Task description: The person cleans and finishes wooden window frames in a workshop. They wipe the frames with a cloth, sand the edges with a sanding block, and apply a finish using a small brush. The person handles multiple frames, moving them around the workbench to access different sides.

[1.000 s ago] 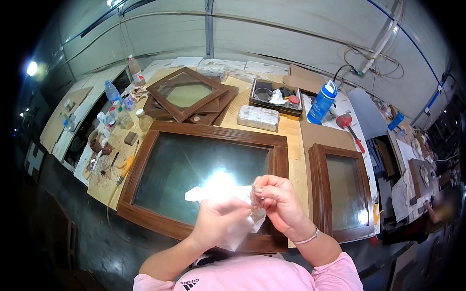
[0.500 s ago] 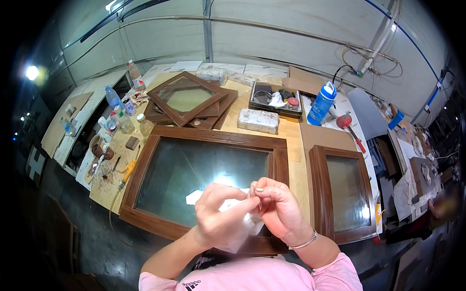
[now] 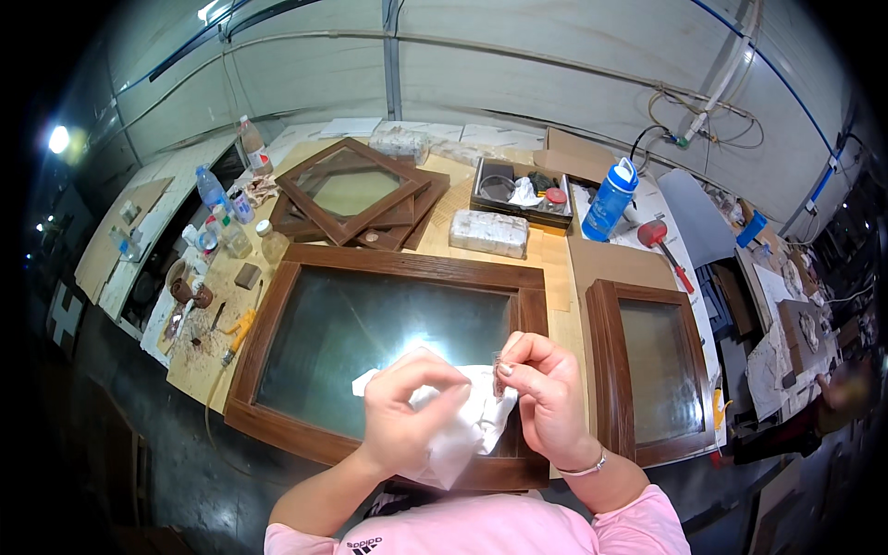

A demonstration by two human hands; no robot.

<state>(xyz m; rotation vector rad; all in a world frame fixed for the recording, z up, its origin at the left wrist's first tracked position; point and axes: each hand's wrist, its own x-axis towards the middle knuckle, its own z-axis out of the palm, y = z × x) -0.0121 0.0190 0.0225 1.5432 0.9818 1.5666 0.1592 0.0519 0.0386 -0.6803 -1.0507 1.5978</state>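
Right fingers (image 3: 535, 353) pinch a small brownish strip (image 3: 499, 377) at their tips; left fingers (image 3: 416, 366) curl by a white cloth (image 3: 483, 412), grip unclear. Beneath both lies a wood-framed glass panel (image 3: 361, 324).

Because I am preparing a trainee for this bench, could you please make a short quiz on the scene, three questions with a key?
1. Which hand pinches the small thin strip?
2. True or false: the blue bottle stands upright.
3. As seen in the picture, the red-headed mallet lies:
A) inside the black tray
B) to the right of the bottle
C) on the large framed panel

Key: 1. The right hand; 2. True; 3. B
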